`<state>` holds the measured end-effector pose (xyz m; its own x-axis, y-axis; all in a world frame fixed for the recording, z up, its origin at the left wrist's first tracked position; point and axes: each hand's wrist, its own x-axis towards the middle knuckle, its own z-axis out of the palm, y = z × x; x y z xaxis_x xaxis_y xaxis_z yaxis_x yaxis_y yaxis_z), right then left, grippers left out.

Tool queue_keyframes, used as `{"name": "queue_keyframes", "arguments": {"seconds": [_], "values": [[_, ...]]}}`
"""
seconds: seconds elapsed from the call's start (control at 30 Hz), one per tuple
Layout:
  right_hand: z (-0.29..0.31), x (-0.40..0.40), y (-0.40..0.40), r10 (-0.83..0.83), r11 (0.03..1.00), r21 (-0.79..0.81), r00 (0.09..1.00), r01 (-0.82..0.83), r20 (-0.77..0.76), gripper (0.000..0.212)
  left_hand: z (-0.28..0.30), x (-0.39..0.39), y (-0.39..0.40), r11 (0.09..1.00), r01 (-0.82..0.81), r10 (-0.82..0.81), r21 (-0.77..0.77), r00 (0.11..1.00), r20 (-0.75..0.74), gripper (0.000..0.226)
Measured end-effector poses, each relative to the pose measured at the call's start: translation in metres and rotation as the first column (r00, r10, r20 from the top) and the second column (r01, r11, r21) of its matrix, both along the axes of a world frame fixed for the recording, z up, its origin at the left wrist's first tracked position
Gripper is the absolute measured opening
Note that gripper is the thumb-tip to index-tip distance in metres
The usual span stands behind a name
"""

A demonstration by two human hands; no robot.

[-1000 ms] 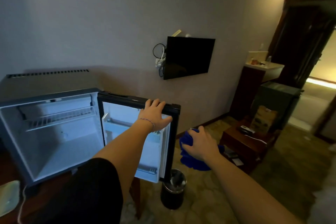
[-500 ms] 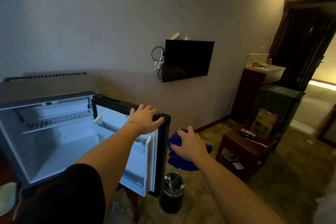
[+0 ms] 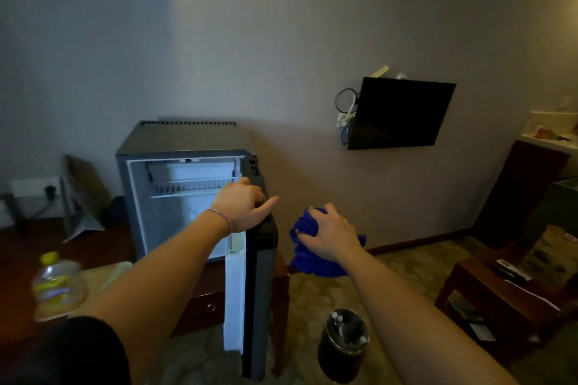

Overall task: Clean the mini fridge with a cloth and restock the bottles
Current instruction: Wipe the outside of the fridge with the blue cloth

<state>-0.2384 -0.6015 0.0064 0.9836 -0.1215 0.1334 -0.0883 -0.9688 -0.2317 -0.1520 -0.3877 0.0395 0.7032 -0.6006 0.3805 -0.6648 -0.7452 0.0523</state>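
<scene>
A mini fridge (image 3: 187, 184) stands open on a dark tabletop (image 3: 93, 247). The left hand (image 3: 242, 208) grips the door's (image 3: 259, 284) top edge. The right hand (image 3: 328, 236), just right of the door, clutches a bunched blue cloth (image 3: 308, 255), nearer the door's outer face than the fridge interior.

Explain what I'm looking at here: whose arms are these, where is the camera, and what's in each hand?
There is no machine: a person does the job with bare hands, and the one camera sits on their head, looking forward and down, so both arms reach into the picture from below. The left hand grips the top edge of the open fridge door, which you see almost edge-on. The right hand holds a bunched blue cloth just right of the door. The fridge stands on a dark wooden desk; inside, only a wire shelf shows, no bottles. A blurred bottle with a yellow cap stands on the desk at lower left. A small dark bin sits on the floor.
</scene>
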Motion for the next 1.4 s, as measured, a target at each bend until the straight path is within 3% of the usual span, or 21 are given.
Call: {"name": "queue_keyframes", "arguments": {"seconds": [0.2, 0.4, 0.57, 0.77, 1.13, 1.3, 1.4], "values": [[0.005, 0.055, 0.091, 0.185, 0.982, 0.035, 0.982, -0.186, 0.043, 0.058, -0.007, 0.014, 0.099, 0.995, -0.094, 0.093, -0.017, 0.993, -0.076, 0.071], [0.008, 0.102, 0.17, 0.299, 0.951, 0.051, 0.95, -0.304, 0.085, 0.052, -0.006, 0.04, 0.189, 0.956, -0.278, 0.289, 0.092, 0.946, -0.146, 0.055], [0.018, 0.15, 0.207, 0.328, 0.941, 0.045, 0.936, -0.336, 0.13, 0.046, -0.019, 0.083, 0.234, 0.922, -0.384, 0.376, -0.057, 0.919, -0.116, 0.05], [0.037, 0.205, 0.232, 0.321, 0.942, 0.041, 0.929, -0.334, 0.184, 0.037, -0.021, 0.142, 0.262, 0.919, -0.381, 0.369, -0.097, 0.921, -0.121, 0.045], [0.078, 0.31, 0.262, 0.416, 0.907, -0.056, 0.87, -0.417, 0.265, 0.034, -0.035, 0.218, 0.291, 0.901, -0.383, 0.394, -0.202, 0.919, 0.017, 0.04], [0.087, 0.374, 0.269, 0.506, 0.859, -0.09, 0.813, -0.503, 0.286, 0.036, -0.038, 0.244, 0.285, 0.791, -0.398, 0.48, -0.464, 0.875, 0.068, 0.048], [0.095, 0.41, 0.284, 0.578, 0.809, -0.097, 0.755, -0.579, 0.311, 0.041, -0.032, 0.265, 0.281, 0.65, -0.491, 0.58, -0.58, 0.814, -0.039, 0.034]]}}
